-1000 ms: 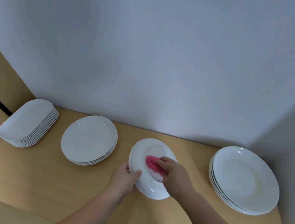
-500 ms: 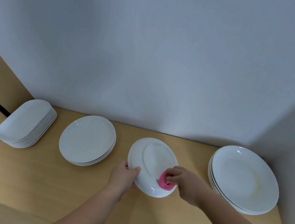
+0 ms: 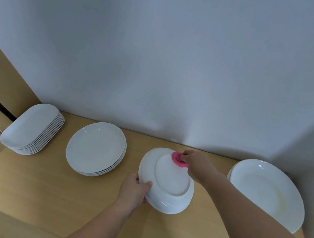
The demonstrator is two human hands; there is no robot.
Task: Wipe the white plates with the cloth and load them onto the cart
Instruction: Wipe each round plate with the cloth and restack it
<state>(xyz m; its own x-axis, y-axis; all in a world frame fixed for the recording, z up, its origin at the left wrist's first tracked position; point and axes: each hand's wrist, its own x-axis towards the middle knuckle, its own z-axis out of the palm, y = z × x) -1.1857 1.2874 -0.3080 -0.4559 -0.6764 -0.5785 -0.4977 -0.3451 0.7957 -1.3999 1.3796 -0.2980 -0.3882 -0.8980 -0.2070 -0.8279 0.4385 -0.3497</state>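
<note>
A white plate [image 3: 169, 186] is held bottom side up over the wooden table, its foot ring facing me. My left hand [image 3: 135, 191] grips its near left rim, thumb on top. A bunched pink cloth [image 3: 178, 160] is pinched by my right hand [image 3: 196, 163] and pressed against the plate's far edge. No cart is in view.
Three stacks of white dishes stand on the wooden table [image 3: 36, 181]: oblong dishes [image 3: 32, 128] at the far left, round plates [image 3: 95, 147] left of centre, large plates [image 3: 265, 190] at the right, the top one with a yellowish stain. A grey wall runs behind.
My right hand has carried the pink cloth from the plate's near right edge up to its far edge. My left hand keeps its grip on the rim.
</note>
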